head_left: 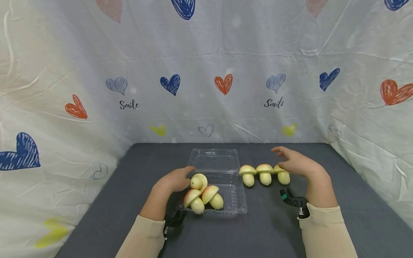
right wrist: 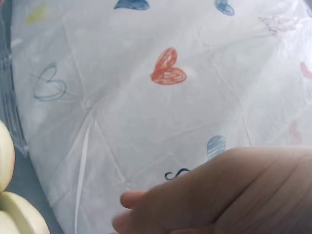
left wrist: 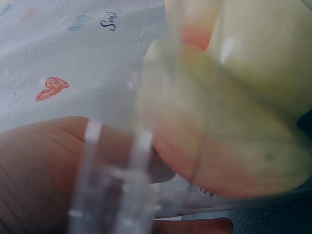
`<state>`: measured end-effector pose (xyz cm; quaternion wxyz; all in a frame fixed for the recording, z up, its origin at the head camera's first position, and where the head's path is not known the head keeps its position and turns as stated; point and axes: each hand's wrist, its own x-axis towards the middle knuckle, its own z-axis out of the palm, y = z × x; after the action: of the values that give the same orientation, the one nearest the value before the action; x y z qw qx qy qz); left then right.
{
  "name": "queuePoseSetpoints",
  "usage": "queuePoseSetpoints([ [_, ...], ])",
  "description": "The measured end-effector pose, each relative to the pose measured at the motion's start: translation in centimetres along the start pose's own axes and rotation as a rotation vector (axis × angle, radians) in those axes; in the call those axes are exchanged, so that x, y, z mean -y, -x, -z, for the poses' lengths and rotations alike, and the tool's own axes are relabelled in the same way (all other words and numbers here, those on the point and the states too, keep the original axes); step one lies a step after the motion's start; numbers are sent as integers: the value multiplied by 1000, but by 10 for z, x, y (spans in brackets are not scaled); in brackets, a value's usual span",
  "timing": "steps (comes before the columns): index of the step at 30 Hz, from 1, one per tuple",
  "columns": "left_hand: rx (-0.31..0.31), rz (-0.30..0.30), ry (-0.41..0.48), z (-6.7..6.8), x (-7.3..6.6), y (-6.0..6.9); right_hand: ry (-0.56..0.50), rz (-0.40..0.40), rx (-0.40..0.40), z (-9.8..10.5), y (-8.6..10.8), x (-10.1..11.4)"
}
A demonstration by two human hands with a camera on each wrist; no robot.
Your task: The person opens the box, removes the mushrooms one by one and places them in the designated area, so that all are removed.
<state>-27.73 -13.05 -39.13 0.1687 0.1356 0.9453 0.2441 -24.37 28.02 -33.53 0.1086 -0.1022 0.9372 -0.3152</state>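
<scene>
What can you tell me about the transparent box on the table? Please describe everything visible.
The transparent box looks like clear plastic, ridged inside, with its lid opened to the far side. It lies on the dark table. Three pale mushroom-shaped pieces rest in its left part. The left hand is at its left side; contact is unclear.

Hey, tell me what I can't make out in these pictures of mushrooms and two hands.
Head view: part of the rightmost mushroom's cap, covered by the right hand.
Head view: some fingers of the left hand, hidden by the hand itself.
Left wrist view: fine detail on the boxed mushrooms, blurred behind the clear container.
Right wrist view: the rest of the black lettering, blocked by the right hand.
</scene>
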Motion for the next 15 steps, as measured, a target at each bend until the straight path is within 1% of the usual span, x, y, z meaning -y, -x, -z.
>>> queuePoseSetpoints([
  [4,-2,-3,2,1,0,1,5,60,14,-1,1,10],
  [15,8,-7,7,1,0,2,-35,128,42,-16,1,31],
])
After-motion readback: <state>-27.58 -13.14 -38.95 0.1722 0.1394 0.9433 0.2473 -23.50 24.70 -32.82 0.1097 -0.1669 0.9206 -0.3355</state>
